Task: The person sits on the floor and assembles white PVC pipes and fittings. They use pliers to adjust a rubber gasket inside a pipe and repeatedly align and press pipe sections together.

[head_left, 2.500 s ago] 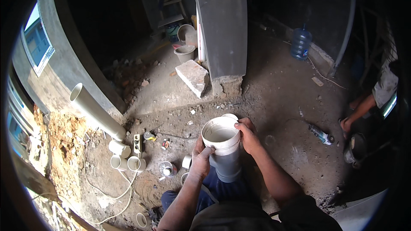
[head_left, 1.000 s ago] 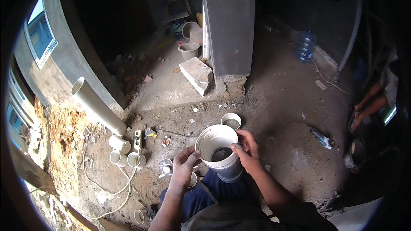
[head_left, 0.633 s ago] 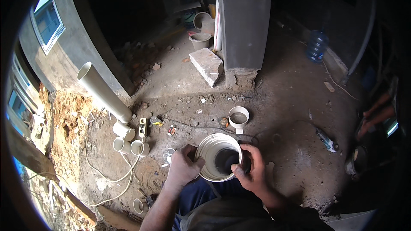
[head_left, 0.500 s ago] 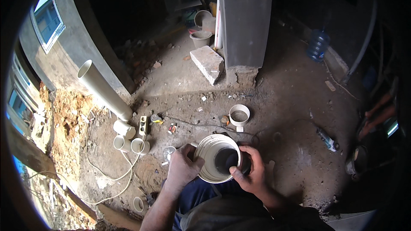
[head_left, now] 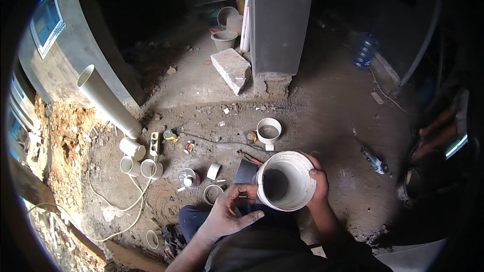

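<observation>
My right hand (head_left: 318, 187) grips the right side of a wide white plastic pipe fitting (head_left: 301, 174), thumb over its rim. The fitting's mouth is turned up toward me, and its inside is dark at the bottom. Left of it, my dusty left hand (head_left: 227, 216) holds nothing, its fingers apart and the fingertips close to the fitting's wall. Whether they touch it I cannot tell. A dark grey angular piece (head_left: 245, 172) shows just behind those fingers. On the ground beyond lie a white pipe ring (head_left: 214, 187) and a short white pipe offcut (head_left: 213, 171), beside a small can (head_left: 188, 178).
A long white pipe (head_left: 110, 103) leans at the left, near short pipe pieces (head_left: 132, 148) and a power strip (head_left: 155, 143). Another white ring (head_left: 268, 141) lies ahead. An angle grinder (head_left: 374, 162) rests at right, near another person's limbs (head_left: 433, 132). A concrete block (head_left: 232, 68) lies by the pillar.
My left hand has let go of the fitting and opened. The fitting has shifted right in my right hand. The surroundings have slid left in view, and the ring and offcut now show.
</observation>
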Demonstrator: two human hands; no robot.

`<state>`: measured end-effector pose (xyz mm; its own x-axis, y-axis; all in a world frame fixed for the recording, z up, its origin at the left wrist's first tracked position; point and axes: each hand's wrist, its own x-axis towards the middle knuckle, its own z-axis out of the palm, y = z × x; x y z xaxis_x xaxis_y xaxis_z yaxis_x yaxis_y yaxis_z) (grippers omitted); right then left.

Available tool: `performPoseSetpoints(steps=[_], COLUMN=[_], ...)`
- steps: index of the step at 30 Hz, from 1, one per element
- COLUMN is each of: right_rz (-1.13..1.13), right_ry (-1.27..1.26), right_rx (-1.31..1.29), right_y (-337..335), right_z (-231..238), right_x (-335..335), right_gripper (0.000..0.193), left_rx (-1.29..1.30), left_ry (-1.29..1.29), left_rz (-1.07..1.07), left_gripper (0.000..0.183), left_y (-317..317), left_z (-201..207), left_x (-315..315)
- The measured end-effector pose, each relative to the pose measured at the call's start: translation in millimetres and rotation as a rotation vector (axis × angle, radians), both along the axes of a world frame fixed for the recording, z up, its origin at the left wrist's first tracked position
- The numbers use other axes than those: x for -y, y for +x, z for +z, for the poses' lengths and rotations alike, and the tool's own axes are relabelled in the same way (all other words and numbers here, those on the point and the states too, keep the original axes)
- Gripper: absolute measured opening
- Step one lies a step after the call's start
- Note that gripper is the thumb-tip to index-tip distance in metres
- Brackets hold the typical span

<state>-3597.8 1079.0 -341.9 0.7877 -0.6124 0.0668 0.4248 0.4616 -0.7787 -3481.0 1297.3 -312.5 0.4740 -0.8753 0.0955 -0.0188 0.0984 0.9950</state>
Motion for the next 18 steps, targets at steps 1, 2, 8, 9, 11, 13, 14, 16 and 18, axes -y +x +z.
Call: performPoseSetpoints(steps=[1,2,8,9,11,13,14,16,18], right_rz=[0.01,0.019,0.045,0.057,0.081,0.105,0.105,0.1,0.104], right_ry=[0.003,-0.002,-0.11,-0.122,-0.128,-0.109,-0.077,-0.007,0.039], right_rx=[0.008,0.003,-0.006,-0.015,-0.011,0.01,0.014,0.02,0.013], right_y=[0.5,2.0,13.4,14.9,17.0,19.7,21.4,24.7,28.5], right_z=[-3.4,-6.5,-12.2,-11.9,-11.5,-12.6,-13.6,-16.6,-19.9], right_x=[4.4,8.2,14.6,14.4,12.5,8.4,6.8,3.6,2.8], right_gripper=[0.065,0.065,0.063,0.063,0.063,0.063,0.063,0.062,0.061], left_rx=[0.02,0.143,0.526,0.554,0.621,0.554,0.523,0.48,0.446], left_ry=[-0.028,-0.041,0.046,0.046,0.058,0.018,0.005,0.017,0.003], left_rz=[0.039,0.072,0.111,0.119,0.128,0.111,0.099,0.121,0.136], left_gripper=[0.064,0.07,0.113,0.114,0.117,0.117,0.118,0.116,0.114], left_y=[-3.6,-3.1,13.7,15.9,22.1,24.9,25.7,25.2,24.7], left_z=[-4.2,-6.7,-0.6,0.3,0.0,-2.5,-4.4,-8.7,-13.1], left_x=[7.8,13.5,25.2,25.8,28.9,30.0,30.3,28.5,27.5])
